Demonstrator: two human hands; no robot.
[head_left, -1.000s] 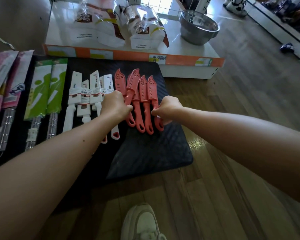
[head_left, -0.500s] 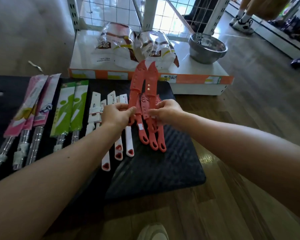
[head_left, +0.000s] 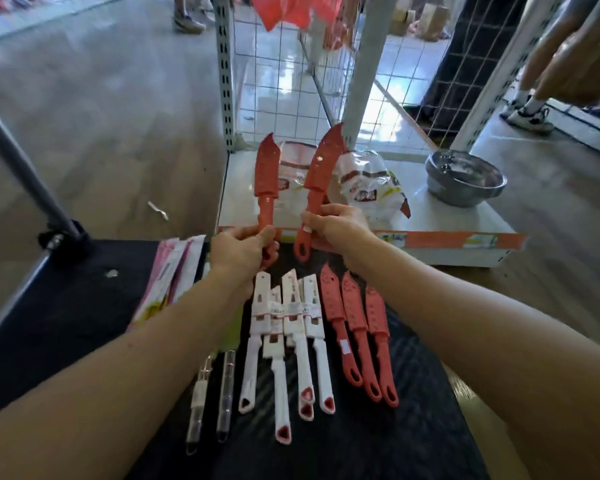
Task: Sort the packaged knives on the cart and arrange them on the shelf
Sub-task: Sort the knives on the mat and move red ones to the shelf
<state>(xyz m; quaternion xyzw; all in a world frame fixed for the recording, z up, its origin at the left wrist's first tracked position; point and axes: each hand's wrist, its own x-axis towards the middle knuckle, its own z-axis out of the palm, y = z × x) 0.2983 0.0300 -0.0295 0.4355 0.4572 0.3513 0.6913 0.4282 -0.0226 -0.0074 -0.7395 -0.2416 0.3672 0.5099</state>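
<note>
1. The shelf [head_left: 426,220], whose white base lies just beyond the cart, is judged to be the destination. A bare stretch between the bagged goods [head_left: 368,188] and the steel bowl [head_left: 465,181] is best chosen, so that nothing is knocked.
2. On the cart [head_left: 378,441], topped with a black mat, sorted rows are laid out: white knives [head_left: 291,327] in the middle and three red knives [head_left: 357,327] just to their right. These are best left undisturbed while the held pair is carried forward.
3. The left red knife [head_left: 267,171] and the right red knife [head_left: 323,168] are held sheathed, tips up and apart, above the cart's far edge. They should be set down side by side, handles pointing the same way.
4. The left hand [head_left: 241,249] is wrapped round the left knife's handle. The right hand [head_left: 336,225] pinches the right knife's handle between thumb and fingers, with the loop end hanging below.
</note>
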